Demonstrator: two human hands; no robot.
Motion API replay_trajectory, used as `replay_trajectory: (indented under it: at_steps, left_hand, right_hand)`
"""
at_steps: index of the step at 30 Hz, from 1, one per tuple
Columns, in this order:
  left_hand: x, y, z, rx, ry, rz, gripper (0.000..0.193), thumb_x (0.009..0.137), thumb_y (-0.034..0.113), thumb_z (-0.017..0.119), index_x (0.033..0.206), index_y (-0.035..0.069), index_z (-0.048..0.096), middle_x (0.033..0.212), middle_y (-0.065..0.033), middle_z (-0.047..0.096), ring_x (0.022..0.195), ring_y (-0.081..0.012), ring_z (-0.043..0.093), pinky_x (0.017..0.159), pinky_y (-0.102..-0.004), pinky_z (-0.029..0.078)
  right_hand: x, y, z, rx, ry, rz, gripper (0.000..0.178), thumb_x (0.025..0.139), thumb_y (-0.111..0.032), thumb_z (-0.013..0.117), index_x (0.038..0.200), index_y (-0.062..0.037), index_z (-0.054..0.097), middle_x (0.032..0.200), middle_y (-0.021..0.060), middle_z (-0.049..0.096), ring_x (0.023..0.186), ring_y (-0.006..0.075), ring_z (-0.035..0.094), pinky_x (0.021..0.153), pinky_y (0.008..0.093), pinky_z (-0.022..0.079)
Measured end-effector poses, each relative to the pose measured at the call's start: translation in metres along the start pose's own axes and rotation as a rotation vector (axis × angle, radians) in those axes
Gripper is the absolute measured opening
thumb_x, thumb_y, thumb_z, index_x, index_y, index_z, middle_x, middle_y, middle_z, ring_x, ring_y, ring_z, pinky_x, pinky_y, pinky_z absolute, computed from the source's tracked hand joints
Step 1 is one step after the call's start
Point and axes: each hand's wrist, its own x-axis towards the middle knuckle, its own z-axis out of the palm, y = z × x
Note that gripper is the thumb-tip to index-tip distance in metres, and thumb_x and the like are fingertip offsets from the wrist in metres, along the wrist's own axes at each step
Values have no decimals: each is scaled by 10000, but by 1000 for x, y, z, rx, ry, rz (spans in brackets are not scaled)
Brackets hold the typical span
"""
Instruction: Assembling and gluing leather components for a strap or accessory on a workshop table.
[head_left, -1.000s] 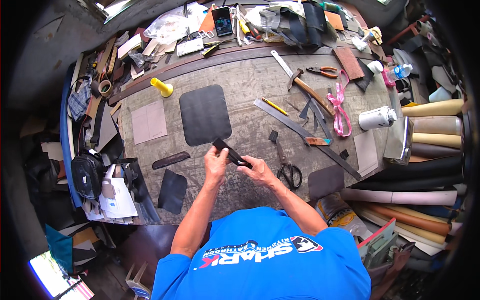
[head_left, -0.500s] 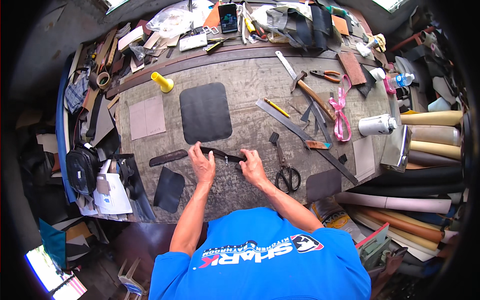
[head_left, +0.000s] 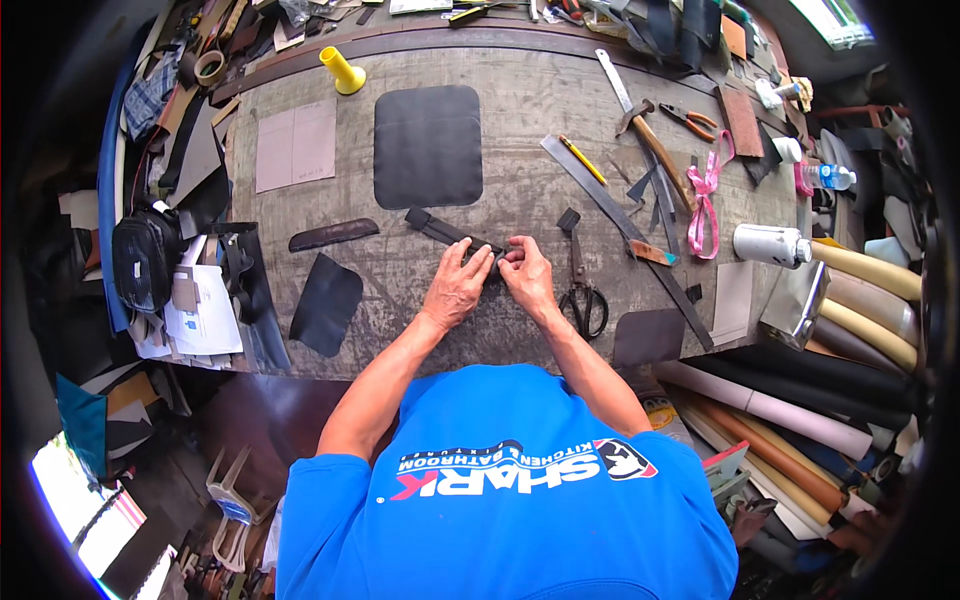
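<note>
A dark zipper strip (head_left: 440, 229) lies slantwise on the worktable, its right end between my hands. My left hand (head_left: 458, 288) has its fingers closed over the strip near that end. My right hand (head_left: 528, 278) pinches the end, partly hiding it. Beyond them lies a black leather panel (head_left: 428, 147) with rounded corners. To the left are a dark curved leather strip (head_left: 335, 234) and a smaller black leather piece (head_left: 327, 304). Black-handled scissors (head_left: 577, 262) rest just right of my right hand.
Rightward lie a long dark strip (head_left: 595, 195), a pencil (head_left: 583, 160), a hammer (head_left: 660, 155), pliers (head_left: 690, 122), a pink ribbon (head_left: 703, 205) and a white bottle (head_left: 772, 246). A yellow cone (head_left: 343, 70) stands far left near a pinkish card (head_left: 297, 147). Leather rolls (head_left: 770, 410) are stacked beside the table.
My hands have come closer together and moved right along the zipper strip, baring its left end. The strip has shifted away from the curved piece. The whole view has tilted nearer.
</note>
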Motion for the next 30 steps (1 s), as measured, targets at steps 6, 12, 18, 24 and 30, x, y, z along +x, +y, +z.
replay_trajectory:
  at_steps: [6, 12, 18, 24, 30]
  left_hand:
    - [-2, 4, 3, 22, -33, -8, 445, 816, 75, 574, 1260, 38, 576, 1355, -73, 486, 1269, -364, 414, 1072, -500, 356]
    - [-1, 5, 1, 32, -75, -31, 500, 823, 100, 585, 1315, 33, 527, 1378, -77, 466, 1291, -347, 398, 1093, -487, 329]
    - [-5, 8, 8, 97, -59, -141, 532, 886, 207, 575, 1367, 13, 461, 1459, -94, 399, 1353, -286, 355, 1124, -464, 281]
    - [0, 22, 8, 203, -25, -236, 531, 882, 251, 594, 1345, 11, 491, 1454, -102, 396, 1364, -335, 316, 1114, -497, 261]
    - [2, 27, 13, 87, -12, -307, 517, 877, 201, 592, 1340, -2, 483, 1347, -128, 446, 1324, -320, 356, 1090, -461, 290]
  right_hand:
    - [-5, -16, -4, -67, 42, 29, 374, 816, -146, 677, 1146, -23, 552, 749, 134, 647, 680, 239, 654, 621, 379, 513]
    - [8, -6, -26, -200, -35, 30, 307, 785, -138, 718, 1020, -24, 559, 742, 153, 657, 722, 317, 665, 668, 415, 505]
    - [12, 2, -24, -222, -82, 29, 287, 784, -156, 725, 976, -18, 563, 720, 136, 650, 703, 277, 657, 648, 392, 500]
    - [10, 2, -23, -269, -58, -48, 268, 795, -159, 716, 966, -26, 559, 693, 125, 644, 657, 260, 651, 620, 387, 495]
    - [11, 0, -24, -326, -96, -57, 261, 798, -170, 704, 972, -63, 542, 723, 138, 656, 741, 351, 661, 679, 451, 495]
